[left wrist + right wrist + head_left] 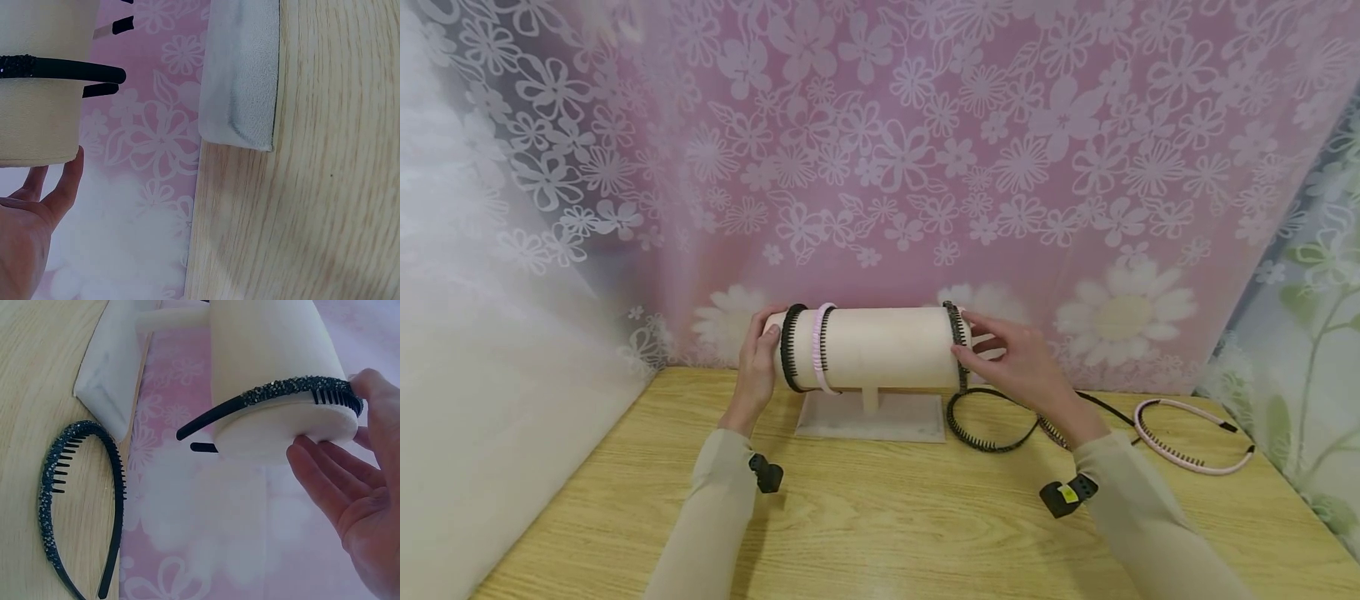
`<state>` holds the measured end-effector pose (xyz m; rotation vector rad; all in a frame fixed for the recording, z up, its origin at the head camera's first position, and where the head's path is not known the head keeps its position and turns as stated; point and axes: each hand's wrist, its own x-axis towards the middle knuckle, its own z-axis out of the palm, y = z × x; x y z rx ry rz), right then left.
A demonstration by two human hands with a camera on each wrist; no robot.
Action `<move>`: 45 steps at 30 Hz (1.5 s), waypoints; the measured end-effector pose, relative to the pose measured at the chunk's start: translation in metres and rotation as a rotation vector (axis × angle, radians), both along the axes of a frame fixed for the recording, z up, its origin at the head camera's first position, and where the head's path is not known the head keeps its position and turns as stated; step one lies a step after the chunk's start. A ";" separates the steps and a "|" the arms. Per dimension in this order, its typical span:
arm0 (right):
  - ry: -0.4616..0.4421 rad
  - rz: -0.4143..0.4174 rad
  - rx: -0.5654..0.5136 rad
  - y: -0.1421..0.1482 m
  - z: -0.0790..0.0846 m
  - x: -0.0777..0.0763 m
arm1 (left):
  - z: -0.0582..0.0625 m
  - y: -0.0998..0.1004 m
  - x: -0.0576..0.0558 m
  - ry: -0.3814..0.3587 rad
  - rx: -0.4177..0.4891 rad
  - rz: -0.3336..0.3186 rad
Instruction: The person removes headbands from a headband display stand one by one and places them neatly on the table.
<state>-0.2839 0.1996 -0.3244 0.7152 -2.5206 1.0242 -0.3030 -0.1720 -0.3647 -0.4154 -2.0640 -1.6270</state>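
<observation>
A cream padded roll (887,346) lies sideways on a post above a pale base (895,417), forming a headband display stand. My left hand (755,371) grips the roll's left end, thumb in front and fingers behind. Close to that hand, a black headband (790,348) and a pink headband (820,348) ring the roll. At the right end sits a black glittery headband (290,387) with comb teeth, its tips hanging past the roll. My right hand (1018,358) holds this headband, thumb at its front, while other fingertips touch the roll's end face.
Right of the base, another glittery black headband (47,500) lies on the wooden table (865,517). Farther right is a pink headband (1195,465), with other dark bands partly hidden behind my right wrist. A pink flowered curtain (880,167) hangs behind.
</observation>
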 end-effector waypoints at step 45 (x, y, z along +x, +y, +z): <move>0.015 -0.018 -0.157 0.004 -0.019 0.019 | -0.002 -0.001 -0.001 -0.020 0.000 -0.004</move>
